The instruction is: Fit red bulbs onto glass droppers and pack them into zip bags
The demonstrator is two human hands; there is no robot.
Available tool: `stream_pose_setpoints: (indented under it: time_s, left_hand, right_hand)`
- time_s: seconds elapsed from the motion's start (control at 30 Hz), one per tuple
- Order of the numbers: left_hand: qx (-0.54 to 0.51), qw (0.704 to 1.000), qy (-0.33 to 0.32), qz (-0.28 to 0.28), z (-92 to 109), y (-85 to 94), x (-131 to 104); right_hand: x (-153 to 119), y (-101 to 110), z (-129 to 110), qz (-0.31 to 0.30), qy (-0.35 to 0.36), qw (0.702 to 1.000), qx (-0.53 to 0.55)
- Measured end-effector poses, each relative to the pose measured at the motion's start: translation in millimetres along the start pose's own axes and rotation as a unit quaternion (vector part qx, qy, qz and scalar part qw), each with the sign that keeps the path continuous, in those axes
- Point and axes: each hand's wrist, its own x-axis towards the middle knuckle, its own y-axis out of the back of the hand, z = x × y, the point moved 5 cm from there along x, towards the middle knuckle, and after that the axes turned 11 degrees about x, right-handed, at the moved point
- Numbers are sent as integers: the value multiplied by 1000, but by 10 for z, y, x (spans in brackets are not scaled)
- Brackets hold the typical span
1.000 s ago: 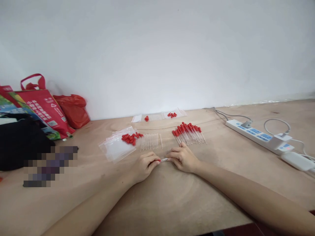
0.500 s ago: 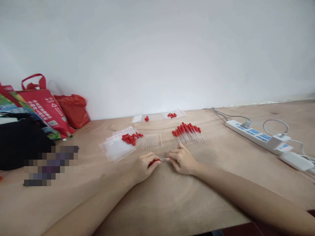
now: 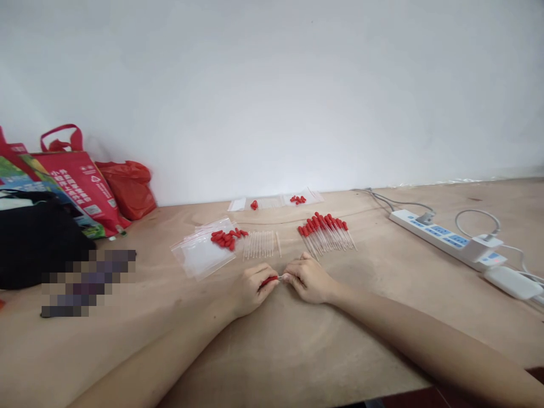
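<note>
My left hand [image 3: 255,288] is closed around a red rubber bulb [image 3: 268,280]. My right hand [image 3: 306,279] pinches a thin clear dropper tube [image 3: 280,277], its bulb-side end at or in the bulb's mouth; how deep it sits is hidden. Beyond my right hand lies a row of droppers with red bulbs [image 3: 327,231], fanned side by side. Past my left hand are loose clear tubes [image 3: 258,245] in a row, one set slightly apart. Loose red bulbs [image 3: 224,239] lie in a heap on clear zip bags [image 3: 199,249].
More red bulbs [image 3: 298,199] and tubes lie on plastic near the wall. A white power strip [image 3: 442,233] with plugs and cables, plus a white adapter [image 3: 512,280], is at right. Red shopping bags [image 3: 80,181], a black bag [image 3: 42,243] and a blurred-out item stand at left.
My right hand has moved slightly left toward my left hand, and less of the tube shows between them. The piles on the table are unchanged.
</note>
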Motion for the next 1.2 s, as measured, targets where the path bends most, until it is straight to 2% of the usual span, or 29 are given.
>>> stream_pose_setpoints:
  time_s: [0.2, 0.27, 0.33, 0.4, 0.5, 0.6, 0.7, 0.97, 1.2]
  left_hand:
    - [3, 999, 31, 9, -81, 40, 23]
    - [8, 999, 51, 16, -140, 50, 9]
    - [32, 993, 107, 39, -245, 66, -23]
    - [59, 980, 182, 57, -367, 74, -68]
    - [65, 967, 243, 28, -458, 38, -101]
    - [58, 971, 229, -27, -421, 3, -72]
    - [60, 974, 216, -38, -376, 19, -43]
    - [61, 976, 205, -41, -362, 31, -25]
    - [66, 975, 206, -41, -358, 26, -27]
  right_hand:
    - [-21, 169, -41, 6, 43, 997, -67]
    - [-53, 221, -14, 12, 33, 997, -73]
    - [-68, 286, 80, 46, -19, 997, -61]
    - [-59, 355, 235, 101, -105, 989, -32]
    - [12, 407, 476, 159, -231, 960, -18]
    - [146, 397, 628, 168, -311, 933, -71]
    - [265, 353, 694, 161, -347, 916, -117]
    - [290, 274, 713, 150, -343, 917, -136]
    - [436, 211, 564, 159, -312, 931, -101]
